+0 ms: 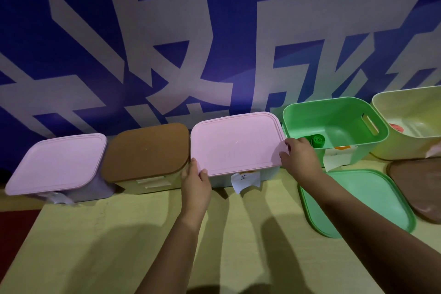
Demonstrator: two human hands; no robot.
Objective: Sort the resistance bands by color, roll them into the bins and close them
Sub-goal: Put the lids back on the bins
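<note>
Holding the flat pink plastic lid [235, 141] on its bin, the left hand [195, 180] pinches the near left corner and the right hand [299, 156] grips the right edge. Just right of this lid, a rolled green band [317, 141] lies inside the open green plastic bin [334, 112].

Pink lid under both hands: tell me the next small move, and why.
Probably press the pink lid down, then let go: both hands hold its corners. After that, the green bin stands open, its green lid flat on the table.
</note>
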